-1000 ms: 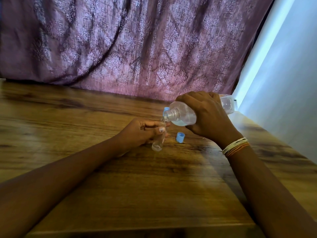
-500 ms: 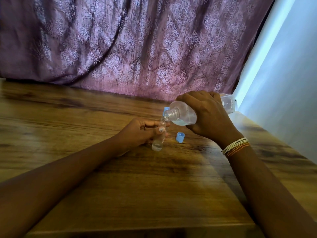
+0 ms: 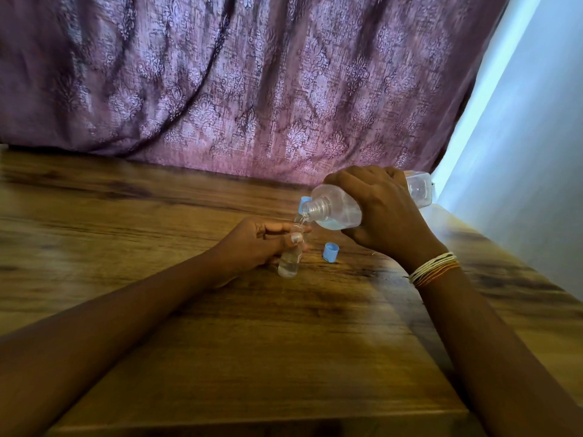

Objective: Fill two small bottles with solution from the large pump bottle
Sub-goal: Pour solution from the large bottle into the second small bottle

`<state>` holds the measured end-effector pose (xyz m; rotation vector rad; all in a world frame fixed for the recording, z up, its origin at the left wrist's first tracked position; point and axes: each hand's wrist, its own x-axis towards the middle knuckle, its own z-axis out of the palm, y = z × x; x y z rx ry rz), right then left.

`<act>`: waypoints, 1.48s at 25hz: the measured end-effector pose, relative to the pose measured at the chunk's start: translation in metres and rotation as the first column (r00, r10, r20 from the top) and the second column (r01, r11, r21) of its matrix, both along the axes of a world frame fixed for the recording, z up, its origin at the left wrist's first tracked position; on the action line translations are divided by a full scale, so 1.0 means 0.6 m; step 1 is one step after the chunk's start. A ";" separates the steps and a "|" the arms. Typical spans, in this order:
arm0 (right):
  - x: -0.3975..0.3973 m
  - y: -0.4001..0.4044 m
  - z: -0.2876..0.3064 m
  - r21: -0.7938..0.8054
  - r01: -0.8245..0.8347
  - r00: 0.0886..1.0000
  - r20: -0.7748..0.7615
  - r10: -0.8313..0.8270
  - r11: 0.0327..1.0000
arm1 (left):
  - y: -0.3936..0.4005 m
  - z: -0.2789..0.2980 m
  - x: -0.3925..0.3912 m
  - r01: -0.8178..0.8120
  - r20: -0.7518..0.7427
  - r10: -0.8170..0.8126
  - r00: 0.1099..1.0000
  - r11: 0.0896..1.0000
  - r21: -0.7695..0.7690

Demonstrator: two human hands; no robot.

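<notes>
Right hand (image 3: pixel 383 216) grips the tipped large bottle (image 3: pixel 339 211) near the bench's (image 3: pixel 157 216) far edge; left hand (image 3: pixel 258 244) pinches the small bottle (image 3: pixel 288 264), seemingly part-filled.

A patterned purple curtain (image 3: pixel 252 89) hangs behind the wooden table (image 3: pixel 126 216).

- You have one large clear bottle (image 3: pixel 339 209), tipped;
- one small bottle (image 3: pixel 289 261) in view;
- one loose blue cap (image 3: pixel 330 252), plus a second blue piece (image 3: pixel 304 201) half hidden behind the large bottle's neck;
- two hands: left hand (image 3: pixel 258 241), right hand (image 3: pixel 383 209).
</notes>
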<state>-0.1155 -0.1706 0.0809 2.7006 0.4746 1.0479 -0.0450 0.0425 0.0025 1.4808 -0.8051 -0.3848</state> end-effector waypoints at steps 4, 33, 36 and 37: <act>-0.002 -0.001 0.001 -0.002 -0.002 1.000 0.002 0.002 1.000 | 0.000 -0.001 0.003 -0.005 0.010 0.005 1.000 1.000 -0.004; 0.002 -0.002 0.001 -0.019 0.004 0.999 0.036 -0.003 1.000 | 0.002 -0.001 0.005 0.024 -0.007 -0.024 1.000 1.000 -0.013; 0.002 -0.003 0.001 -0.018 -0.002 0.999 0.040 0.002 1.000 | 0.002 -0.002 0.005 0.029 -0.025 -0.029 0.999 1.000 -0.006; 0.002 -0.003 0.001 -0.018 -0.003 0.999 0.040 0.004 1.000 | 0.001 -0.003 0.005 0.027 -0.031 -0.028 0.999 1.000 -0.010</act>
